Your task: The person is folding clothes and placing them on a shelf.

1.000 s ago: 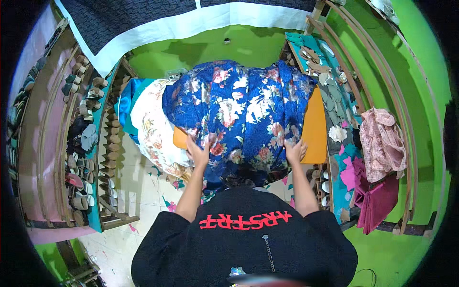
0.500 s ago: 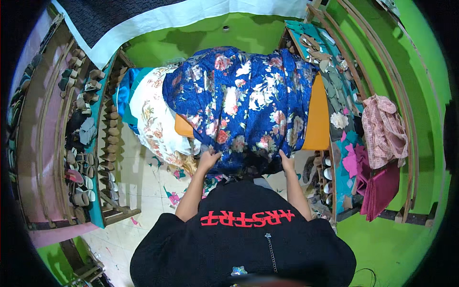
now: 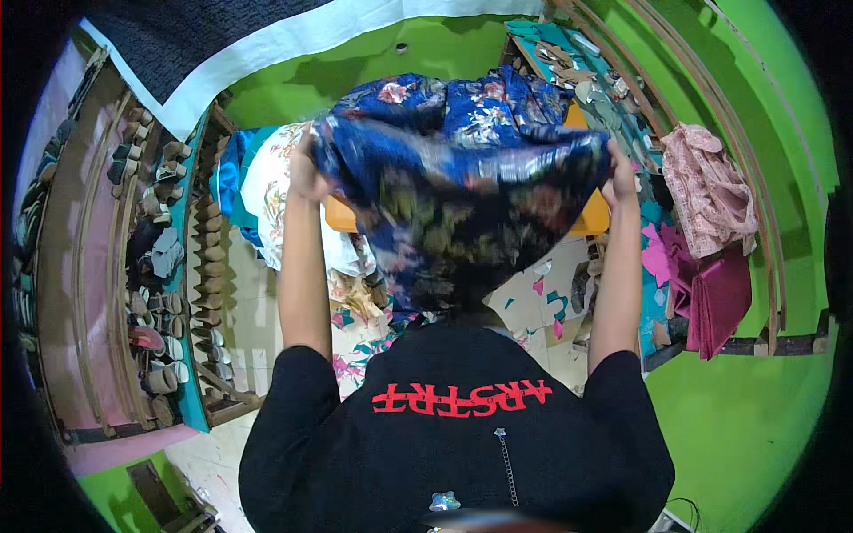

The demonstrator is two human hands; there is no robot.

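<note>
A blue floral fabric (image 3: 471, 195) stretches between my two raised hands, its near part lifted and blurred by motion. My left hand (image 3: 308, 173) is closed on its left edge; my right hand (image 3: 620, 175) grips the right edge. Farther off, more of this shiny cloth lies in folds over an orange-yellow surface (image 3: 593, 213), which shows at both sides. Beside my left hand hangs a white floral fabric (image 3: 271, 169), with a bright blue cloth (image 3: 229, 169) at its far left. The middle of the lifted cloth sags toward me.
Wooden racks with shoe lasts (image 3: 209, 266) stand at the left. On the right, a teal-topped bench (image 3: 657, 306) carries cut scraps, a pink lace cloth (image 3: 706, 200) and folded magenta material (image 3: 718, 302). Coloured scraps (image 3: 360, 355) litter the tiled floor (image 3: 222, 457).
Both hands have risen and moved farther apart and away from me, lifting the near edge of the blue floral fabric off the lower front. More of the scrap-strewn floor now shows.
</note>
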